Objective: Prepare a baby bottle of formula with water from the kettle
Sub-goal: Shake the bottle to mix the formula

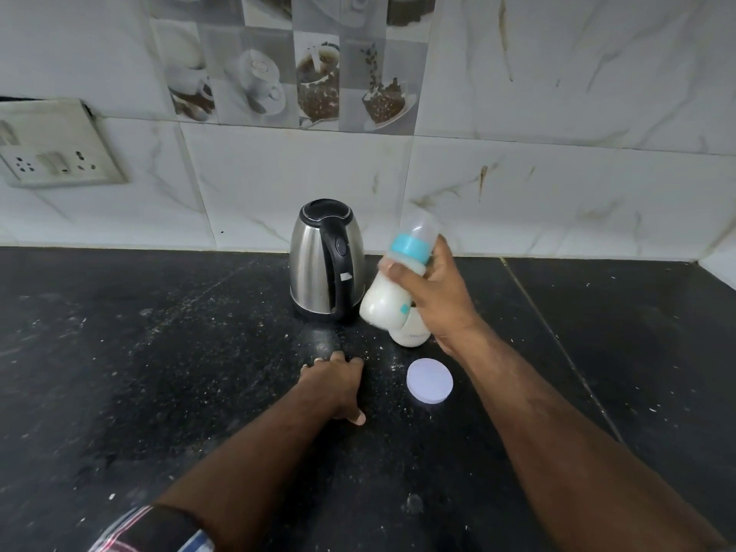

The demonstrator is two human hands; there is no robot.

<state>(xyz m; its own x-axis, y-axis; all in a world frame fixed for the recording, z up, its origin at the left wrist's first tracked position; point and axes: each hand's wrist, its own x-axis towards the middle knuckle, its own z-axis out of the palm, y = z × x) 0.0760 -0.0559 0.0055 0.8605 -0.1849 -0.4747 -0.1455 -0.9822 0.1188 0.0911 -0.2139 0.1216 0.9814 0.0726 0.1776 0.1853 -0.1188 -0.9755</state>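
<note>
My right hand (438, 296) grips a baby bottle (384, 300) in the air, tilted with its clear cap and teal collar (412, 247) pointing up and to the right. The bottle holds white milky liquid and looks motion-blurred. A steel kettle (324, 258) with a black handle and lid stands just left of the bottle. Behind my right wrist a white formula container (410, 332) sits on the counter, partly hidden. Its round white lid (430, 380) lies flat in front of it. My left hand (336, 382) rests knuckles-up on the counter with fingers curled, holding nothing.
The black stone counter (159, 352) is dusted with white powder specks around the kettle. A tiled wall rises behind, with a socket plate (55, 153) at the far left. A seam in the counter runs diagonally on the right.
</note>
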